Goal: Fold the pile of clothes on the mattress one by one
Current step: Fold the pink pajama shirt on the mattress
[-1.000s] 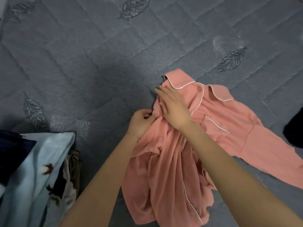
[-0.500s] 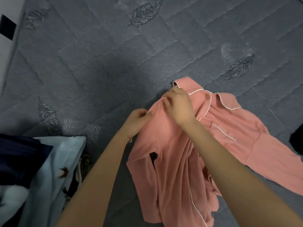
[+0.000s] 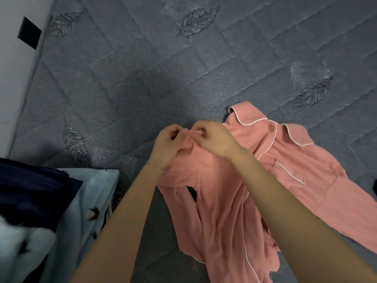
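A salmon-pink pyjama shirt (image 3: 285, 160) with white piping and one button at the collar lies crumpled on the grey quilted mattress (image 3: 142, 78). My left hand (image 3: 168, 145) and my right hand (image 3: 214, 139) meet at the shirt's left shoulder. Both pinch a bunched fold of pink cloth between fingers and thumb and lift it a little. The shirt's body hangs down between my forearms, and one sleeve trails off to the right.
A pile of clothes (image 3: 51, 211) sits at the lower left, with a dark navy piece on top of a pale blue patterned one. A white wall (image 3: 14, 68) runs along the mattress's left edge. A dark item (image 3: 374, 188) shows at the right edge.
My right hand went from lying flat on the shirt to pinching its shoulder. My left hand moved up beside it, and the cloth is gathered between them. The view has shifted.
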